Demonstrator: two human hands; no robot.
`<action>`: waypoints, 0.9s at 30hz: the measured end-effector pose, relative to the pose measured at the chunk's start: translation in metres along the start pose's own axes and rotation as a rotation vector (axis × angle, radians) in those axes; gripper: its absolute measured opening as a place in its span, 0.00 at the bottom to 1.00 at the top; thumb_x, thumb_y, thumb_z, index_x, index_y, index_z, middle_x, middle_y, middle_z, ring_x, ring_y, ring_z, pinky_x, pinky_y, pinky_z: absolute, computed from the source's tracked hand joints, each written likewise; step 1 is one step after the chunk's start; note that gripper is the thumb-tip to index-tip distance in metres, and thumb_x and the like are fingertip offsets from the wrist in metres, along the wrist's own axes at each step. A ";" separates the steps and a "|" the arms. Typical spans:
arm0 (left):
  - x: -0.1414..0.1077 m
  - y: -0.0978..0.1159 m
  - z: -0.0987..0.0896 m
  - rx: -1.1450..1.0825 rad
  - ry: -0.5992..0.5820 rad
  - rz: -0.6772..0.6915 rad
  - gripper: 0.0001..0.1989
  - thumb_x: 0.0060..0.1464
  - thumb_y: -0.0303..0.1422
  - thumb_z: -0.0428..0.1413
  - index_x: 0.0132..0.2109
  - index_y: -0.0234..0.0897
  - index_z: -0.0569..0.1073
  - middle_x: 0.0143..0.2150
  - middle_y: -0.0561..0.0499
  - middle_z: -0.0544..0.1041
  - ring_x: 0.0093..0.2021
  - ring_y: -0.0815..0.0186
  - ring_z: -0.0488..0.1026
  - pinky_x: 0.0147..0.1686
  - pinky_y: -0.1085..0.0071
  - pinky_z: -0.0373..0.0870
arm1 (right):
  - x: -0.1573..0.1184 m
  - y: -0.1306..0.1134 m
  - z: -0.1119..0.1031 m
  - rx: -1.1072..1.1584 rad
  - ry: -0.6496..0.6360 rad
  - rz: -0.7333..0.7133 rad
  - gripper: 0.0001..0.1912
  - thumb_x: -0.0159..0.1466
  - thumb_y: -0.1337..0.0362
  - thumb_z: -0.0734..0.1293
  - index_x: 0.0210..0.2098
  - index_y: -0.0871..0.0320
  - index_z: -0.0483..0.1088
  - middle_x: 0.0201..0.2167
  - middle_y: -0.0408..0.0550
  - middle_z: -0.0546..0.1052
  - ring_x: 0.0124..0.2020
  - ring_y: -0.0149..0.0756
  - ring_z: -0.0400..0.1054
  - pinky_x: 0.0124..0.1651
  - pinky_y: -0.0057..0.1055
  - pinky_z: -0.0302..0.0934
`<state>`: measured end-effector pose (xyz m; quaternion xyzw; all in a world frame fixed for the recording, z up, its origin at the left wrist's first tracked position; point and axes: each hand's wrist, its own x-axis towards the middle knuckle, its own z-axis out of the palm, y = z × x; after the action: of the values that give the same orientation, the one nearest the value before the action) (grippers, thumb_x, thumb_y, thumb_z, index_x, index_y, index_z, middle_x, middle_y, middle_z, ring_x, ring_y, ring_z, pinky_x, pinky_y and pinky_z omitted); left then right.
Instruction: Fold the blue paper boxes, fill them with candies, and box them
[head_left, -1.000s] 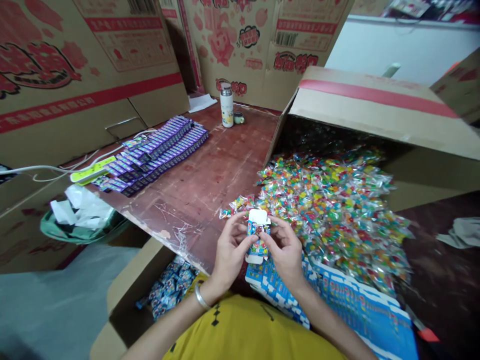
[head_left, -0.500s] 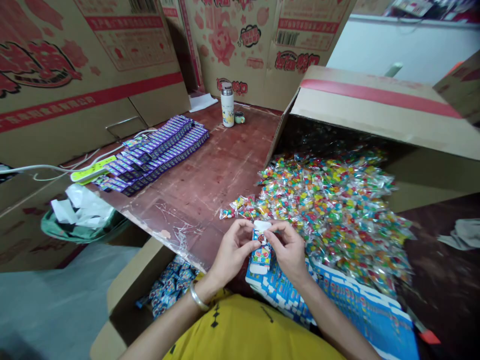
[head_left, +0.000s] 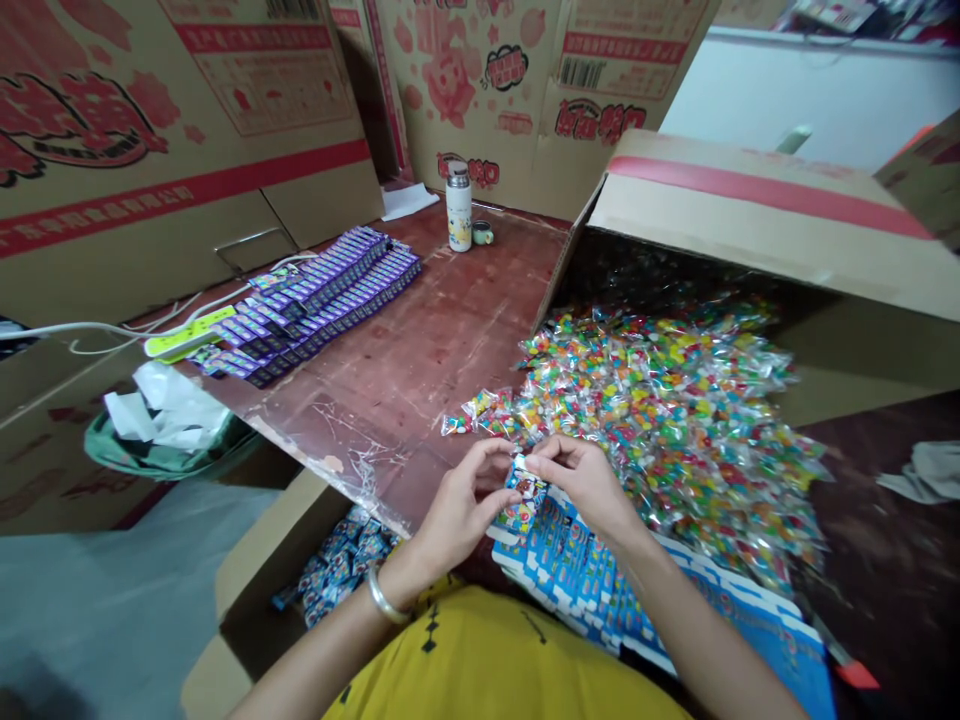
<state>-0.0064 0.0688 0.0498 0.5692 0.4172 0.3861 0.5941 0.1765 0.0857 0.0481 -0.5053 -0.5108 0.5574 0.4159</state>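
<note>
Between my two hands is a small blue candy box with a colourful print. My left hand grips its left side between thumb and fingers. At its top end, the thumb and fingers of my right hand press on the box's edge. Under and to the right of the hands lie rows of flat blue box blanks. Just beyond them spreads a heap of clear candy bags with many-coloured sweets. Whether a bag is inside the held box cannot be seen.
A large carton lies open behind the candy heap. Purple boxes stand in rows at left, near a yellow-green power strip. A bottle stands at the back. An open carton below the table edge holds blue boxes.
The white flap at the box's top has been folded down under my right fingers. The lower white flap no longer shows, and the box is tilted slightly.
</note>
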 end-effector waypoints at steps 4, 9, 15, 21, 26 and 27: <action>-0.002 -0.003 -0.001 0.029 -0.003 -0.008 0.21 0.55 0.28 0.56 0.56 0.40 0.67 0.47 0.47 0.75 0.45 0.62 0.73 0.45 0.67 0.72 | -0.003 -0.001 0.007 -0.089 0.061 -0.054 0.11 0.58 0.58 0.71 0.25 0.58 0.71 0.27 0.45 0.75 0.31 0.36 0.69 0.37 0.32 0.63; -0.006 -0.011 -0.002 -0.017 0.059 -0.055 0.12 0.56 0.31 0.56 0.48 0.36 0.73 0.45 0.47 0.77 0.42 0.62 0.74 0.45 0.66 0.72 | -0.023 -0.001 0.020 -0.288 0.142 -0.294 0.12 0.66 0.61 0.63 0.28 0.56 0.73 0.34 0.47 0.75 0.37 0.38 0.70 0.42 0.34 0.63; 0.001 -0.023 -0.015 -0.099 0.148 -0.118 0.12 0.49 0.33 0.62 0.37 0.36 0.67 0.32 0.54 0.73 0.33 0.69 0.72 0.34 0.74 0.70 | 0.002 0.009 -0.002 -0.716 0.178 -0.344 0.10 0.68 0.62 0.60 0.43 0.54 0.72 0.43 0.50 0.74 0.43 0.41 0.69 0.45 0.36 0.63; 0.003 -0.027 -0.025 -0.186 0.263 -0.258 0.20 0.47 0.37 0.62 0.44 0.38 0.62 0.35 0.54 0.70 0.27 0.72 0.70 0.22 0.76 0.69 | 0.045 0.026 0.000 -1.311 0.161 -0.237 0.10 0.63 0.62 0.65 0.44 0.56 0.67 0.39 0.52 0.74 0.37 0.44 0.70 0.35 0.34 0.60; -0.005 -0.024 -0.031 -0.271 0.201 -0.304 0.27 0.49 0.34 0.59 0.56 0.39 0.63 0.49 0.47 0.70 0.34 0.67 0.74 0.37 0.62 0.76 | 0.047 0.027 -0.006 -1.233 0.261 -0.244 0.08 0.63 0.68 0.62 0.42 0.56 0.68 0.38 0.51 0.75 0.36 0.42 0.69 0.36 0.34 0.59; -0.005 -0.026 -0.033 -0.237 0.184 -0.292 0.25 0.50 0.34 0.58 0.55 0.38 0.65 0.49 0.47 0.71 0.36 0.65 0.74 0.40 0.62 0.75 | 0.046 0.024 -0.011 -1.144 0.275 -0.250 0.09 0.62 0.68 0.63 0.41 0.56 0.69 0.37 0.51 0.75 0.36 0.41 0.69 0.37 0.33 0.60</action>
<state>-0.0399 0.0743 0.0241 0.3911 0.4992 0.3927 0.6661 0.1819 0.1291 0.0180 -0.6525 -0.7268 0.0705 0.2027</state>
